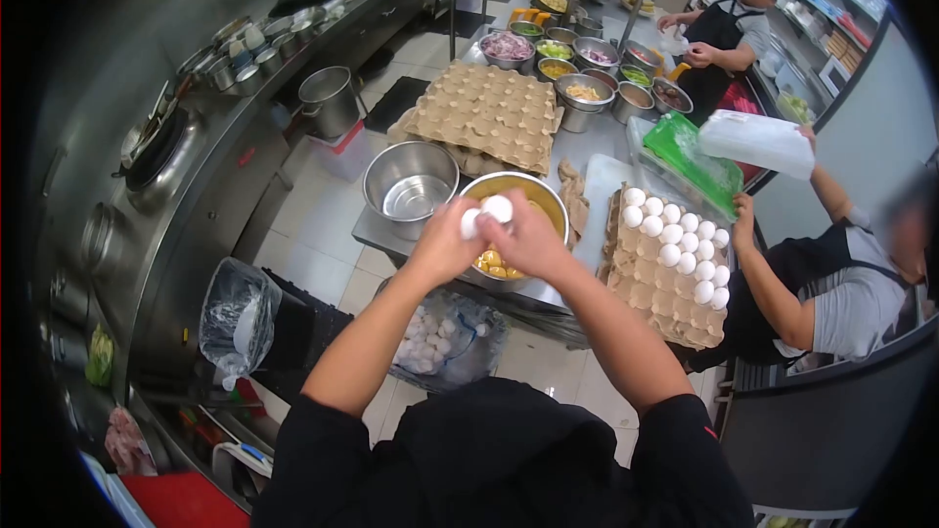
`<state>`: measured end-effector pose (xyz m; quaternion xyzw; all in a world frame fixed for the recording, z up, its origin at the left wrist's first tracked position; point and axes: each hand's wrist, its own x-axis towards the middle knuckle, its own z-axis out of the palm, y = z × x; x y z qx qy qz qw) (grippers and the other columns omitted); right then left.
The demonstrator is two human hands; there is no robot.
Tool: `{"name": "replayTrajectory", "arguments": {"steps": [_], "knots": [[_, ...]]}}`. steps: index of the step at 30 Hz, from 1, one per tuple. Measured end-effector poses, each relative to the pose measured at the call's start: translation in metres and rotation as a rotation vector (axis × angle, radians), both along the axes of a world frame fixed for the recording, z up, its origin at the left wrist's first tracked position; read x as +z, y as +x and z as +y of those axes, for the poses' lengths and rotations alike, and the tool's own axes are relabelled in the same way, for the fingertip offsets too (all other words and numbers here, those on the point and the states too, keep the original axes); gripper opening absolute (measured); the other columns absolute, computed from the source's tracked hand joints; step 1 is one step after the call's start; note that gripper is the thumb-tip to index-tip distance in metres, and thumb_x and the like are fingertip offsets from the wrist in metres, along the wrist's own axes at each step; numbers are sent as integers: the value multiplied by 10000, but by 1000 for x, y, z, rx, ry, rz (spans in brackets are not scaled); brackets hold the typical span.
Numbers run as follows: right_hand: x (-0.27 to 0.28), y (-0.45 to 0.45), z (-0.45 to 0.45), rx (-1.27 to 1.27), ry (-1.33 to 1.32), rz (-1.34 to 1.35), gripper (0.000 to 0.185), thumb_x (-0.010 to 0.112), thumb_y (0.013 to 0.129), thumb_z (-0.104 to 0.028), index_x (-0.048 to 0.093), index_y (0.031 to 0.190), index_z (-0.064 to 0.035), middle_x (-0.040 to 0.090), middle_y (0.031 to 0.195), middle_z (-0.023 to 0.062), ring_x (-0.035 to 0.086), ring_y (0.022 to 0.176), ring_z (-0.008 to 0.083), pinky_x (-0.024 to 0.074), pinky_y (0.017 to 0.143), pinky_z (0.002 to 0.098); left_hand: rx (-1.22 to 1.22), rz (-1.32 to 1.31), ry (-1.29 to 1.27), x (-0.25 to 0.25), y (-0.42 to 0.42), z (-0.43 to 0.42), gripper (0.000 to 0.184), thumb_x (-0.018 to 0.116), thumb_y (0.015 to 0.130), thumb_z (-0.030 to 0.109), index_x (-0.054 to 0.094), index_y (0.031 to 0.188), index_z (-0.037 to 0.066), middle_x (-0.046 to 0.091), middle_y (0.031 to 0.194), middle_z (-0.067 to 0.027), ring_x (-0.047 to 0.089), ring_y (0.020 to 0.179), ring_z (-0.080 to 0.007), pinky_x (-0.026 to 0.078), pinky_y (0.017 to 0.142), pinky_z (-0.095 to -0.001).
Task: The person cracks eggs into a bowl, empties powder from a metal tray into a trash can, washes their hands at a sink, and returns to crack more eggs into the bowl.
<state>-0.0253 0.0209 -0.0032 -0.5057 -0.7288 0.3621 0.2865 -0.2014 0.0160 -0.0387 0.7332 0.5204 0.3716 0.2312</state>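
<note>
Above a metal bowl of yolks and egg liquid, my left hand and my right hand come together, each with its fingers around a white egg. The left egg and the right egg touch or nearly touch. An empty steel pot stands left of the bowl. To the right, a cardboard tray holds several white eggs in its upper and right cups. Below the table edge, a lined bin contains many eggshells.
Stacked empty egg trays lie behind the bowl. Bowls of chopped food stand farther back. At the right, a co-worker handles a green board or lid and a white container. Another person stands behind. A pot is at the left.
</note>
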Motion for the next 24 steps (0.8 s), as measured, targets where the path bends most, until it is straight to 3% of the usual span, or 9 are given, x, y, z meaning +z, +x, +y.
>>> {"name": "replayTrajectory", "arguments": {"steps": [5,8,10,12,16,17,20,22,24], "knots": [[-12,-64,-38,205,-63,-61,500,678,841,-386,564,1112,17,670,1006,253,659,973,399,525,851,444,67,-352,-231,-34,-59,-69,548,756,781,243,506,1218,28,637,1103,-204,635,1055,-336,497,910,-408],[-18,-76,-48,326,-81,-378,514,672,860,-398,561,1117,34,662,996,293,650,968,434,520,855,471,99,48,-416,-56,-93,-90,752,790,750,254,412,1341,-19,577,1223,-277,585,1149,-391,464,986,-431],[14,-51,-57,313,-81,-309,499,662,877,-395,574,1129,27,662,993,290,652,970,428,519,858,479,142,479,-412,-73,-116,-92,875,817,728,241,367,1425,-36,475,1359,-305,510,1230,-445,425,1046,-449],[28,-7,-64,168,-9,-237,479,650,895,-388,591,1157,10,664,1011,277,650,978,422,518,860,482,146,354,-358,-38,-95,-85,757,804,751,217,454,1372,-34,536,1302,-261,564,1171,-408,466,989,-435],[33,146,-80,-383,294,-367,382,620,924,-305,616,1188,-28,659,1065,235,637,988,403,507,860,478,-281,158,-176,61,27,-68,529,753,805,185,574,1278,28,621,1166,-187,642,1030,-336,525,849,-416],[30,189,-85,-472,130,-505,354,635,900,-262,613,1159,-21,654,1032,229,626,968,408,502,847,489,-396,179,-51,62,61,-58,509,741,818,195,576,1275,44,619,1166,-184,637,1033,-340,525,854,-422],[-4,280,-114,-630,281,-920,330,617,791,-79,599,1118,-40,616,1057,202,593,962,390,523,797,485,-663,313,85,48,178,-26,524,703,853,249,544,1316,61,578,1286,-184,630,1068,-344,529,881,-410],[-15,309,-124,-526,252,-948,376,620,790,-74,581,1164,-73,596,1092,188,580,1002,390,527,795,482,-618,290,273,16,259,-11,440,633,853,166,549,1274,67,581,1201,-168,626,1013,-384,530,850,-465],[-21,322,-121,-443,204,-934,393,620,792,-69,569,1181,-93,583,1100,177,576,1024,387,529,798,480,-537,565,359,-12,314,5,428,577,860,139,532,1281,76,570,1193,-176,634,991,-385,529,811,-491]]}}
